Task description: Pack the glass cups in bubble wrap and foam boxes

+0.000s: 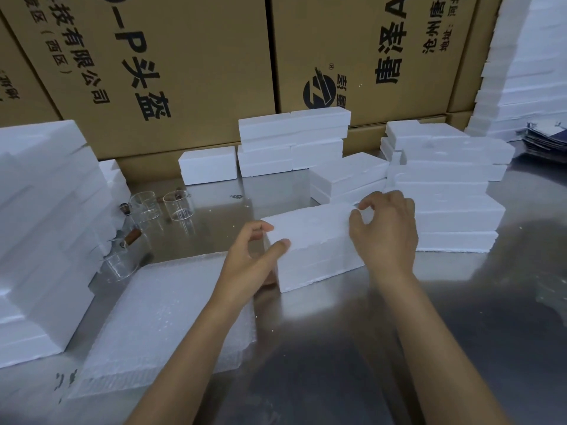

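Head view: foam box (pixel 316 243) on bench (pixel 460 317), centre, closed, both hands on it. Left hand (pixel 250 256) grips its near-left corner, thumb on top; right hand (pixel 385 228) pinches its far-right top edge. Box likely light, stiff, crumbly at edges: hold by ends, gentle squeeze. Glass cups (pixel 162 205) left of box, apart from it, fragile, slippery. Bubble wrap (pixel 165 317) flat, near-left of box, under left forearm. Foam stacks (pixel 441 191) right of and behind box crowd the space; cardboard cartons (pixel 184 56) farther behind

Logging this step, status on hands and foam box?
Left hand and right hand: both grip the closed foam box on the table. Glass cups unwrapped, far left. Nothing blocking.
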The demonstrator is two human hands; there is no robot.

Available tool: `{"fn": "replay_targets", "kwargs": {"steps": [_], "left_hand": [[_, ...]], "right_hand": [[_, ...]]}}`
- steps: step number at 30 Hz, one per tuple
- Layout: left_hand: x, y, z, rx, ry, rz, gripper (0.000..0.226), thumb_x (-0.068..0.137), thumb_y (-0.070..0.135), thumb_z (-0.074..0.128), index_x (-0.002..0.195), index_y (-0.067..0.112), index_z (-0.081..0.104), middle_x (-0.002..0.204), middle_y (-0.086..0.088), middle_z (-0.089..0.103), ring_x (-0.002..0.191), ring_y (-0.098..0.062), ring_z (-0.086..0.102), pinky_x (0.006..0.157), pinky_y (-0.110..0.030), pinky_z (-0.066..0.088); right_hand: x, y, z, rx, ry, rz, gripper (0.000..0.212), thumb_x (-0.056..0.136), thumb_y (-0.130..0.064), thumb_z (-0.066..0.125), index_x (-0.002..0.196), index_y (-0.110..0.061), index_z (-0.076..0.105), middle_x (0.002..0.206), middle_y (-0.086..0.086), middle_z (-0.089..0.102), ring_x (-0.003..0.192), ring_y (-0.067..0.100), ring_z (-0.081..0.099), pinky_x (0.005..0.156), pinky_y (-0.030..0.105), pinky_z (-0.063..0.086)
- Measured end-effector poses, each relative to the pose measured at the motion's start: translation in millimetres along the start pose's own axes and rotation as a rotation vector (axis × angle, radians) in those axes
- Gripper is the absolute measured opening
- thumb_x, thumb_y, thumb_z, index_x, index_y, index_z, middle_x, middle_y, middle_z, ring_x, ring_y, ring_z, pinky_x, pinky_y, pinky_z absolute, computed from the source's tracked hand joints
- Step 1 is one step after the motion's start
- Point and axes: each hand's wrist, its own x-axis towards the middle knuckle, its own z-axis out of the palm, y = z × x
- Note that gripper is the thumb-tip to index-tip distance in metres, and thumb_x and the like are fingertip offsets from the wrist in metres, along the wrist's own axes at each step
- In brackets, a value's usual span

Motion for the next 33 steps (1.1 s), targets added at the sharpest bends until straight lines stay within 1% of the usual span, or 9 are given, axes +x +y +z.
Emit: {"fn": "replay_targets", "kwargs": {"steps": [4,7,9,12,16,21,26,30,33], "left_hand": [[10,3,29,-0.037,0.066,-0.028,0.026,0.084,0.036,0.077,0.103,0.038,0.059,0.122,0.009,0.055,0.101,-0.014,0.066,0.083,-0.046,0.061],[29,7,53,0.031,0.089,-0.025,0.032,0.085,0.038,0.075,0.110,0.033,0.055,0.128,0.003,0.053,0.117,-0.027,0.058,0.093,-0.050,0.055],[44,9,66,0.040,0.081,-0.033,0.034,0.087,0.036,0.074,0.114,0.029,0.053,0.130,-0.001,0.053,0.116,-0.028,0.058,0.086,-0.041,0.057],[61,9,80,0.032,0.049,-0.054,0.034,0.088,0.036,0.072,0.115,0.029,0.053,0.130,0.000,0.052,0.113,-0.024,0.058,0.063,-0.022,0.051],[75,7,97,-0.004,0.019,-0.037,0.031,0.088,0.034,0.073,0.113,0.029,0.055,0.127,0.002,0.054,0.108,-0.017,0.058,0.060,-0.016,0.049],[85,8,119,-0.029,-0.028,-0.048,0.031,0.088,0.033,0.072,0.113,0.028,0.055,0.126,0.003,0.051,0.115,-0.019,0.058,0.097,-0.040,0.053],[84,9,118,-0.020,-0.054,-0.053,0.029,0.091,0.041,0.068,0.116,0.035,0.056,0.129,0.003,0.050,0.120,-0.017,0.055,0.103,-0.040,0.050],[79,-2,100,-0.171,0.056,-0.099,0.026,0.098,0.034,0.057,0.124,0.035,0.056,0.129,-0.007,0.055,0.114,-0.020,0.059,0.101,-0.048,0.051],[89,-6,67,-0.155,0.209,-0.131,0.033,0.098,0.019,0.051,0.131,0.024,0.050,0.128,-0.008,0.054,0.091,-0.015,0.059,0.097,-0.048,0.052]], "right_hand": [[-3,-7,3,0.046,-0.022,-0.020,0.010,0.091,-0.026,0.055,0.096,-0.021,0.062,0.093,-0.005,0.052,0.085,0.017,0.051,0.064,0.028,0.034],[-6,-9,9,0.078,-0.123,0.003,0.016,0.094,-0.032,0.049,0.102,-0.024,0.059,0.092,-0.006,0.058,0.079,0.016,0.055,0.065,0.027,0.035],[-7,-7,11,0.101,-0.185,0.029,0.022,0.095,-0.034,0.047,0.112,-0.024,0.056,0.088,-0.005,0.063,0.077,0.016,0.056,0.067,0.028,0.040],[-4,-5,9,0.126,-0.203,0.089,0.029,0.096,-0.034,0.046,0.124,-0.025,0.051,0.082,-0.005,0.064,0.083,0.019,0.061,0.075,0.032,0.048],[1,-3,7,0.198,-0.186,0.160,0.035,0.096,-0.033,0.049,0.131,-0.025,0.044,0.076,-0.012,0.056,0.083,0.018,0.055,0.073,0.030,0.038],[2,-1,12,0.261,-0.209,0.202,0.034,0.098,-0.039,0.046,0.129,-0.026,0.041,0.084,-0.012,0.058,0.087,0.018,0.055,0.081,0.036,0.044],[-4,3,24,0.278,-0.199,0.215,0.024,0.096,-0.036,0.048,0.116,-0.026,0.040,0.081,-0.012,0.057,0.079,0.017,0.052,0.072,0.031,0.036],[-16,-2,35,0.392,-0.273,0.214,0.010,0.093,-0.024,0.048,0.102,-0.028,0.046,0.079,-0.016,0.060,0.082,0.017,0.061,0.066,0.028,0.042],[-32,-15,54,0.551,-0.397,0.216,0.021,0.093,-0.016,0.046,0.106,-0.027,0.056,0.097,-0.009,0.067,0.096,0.018,0.064,0.083,0.037,0.053]]}}
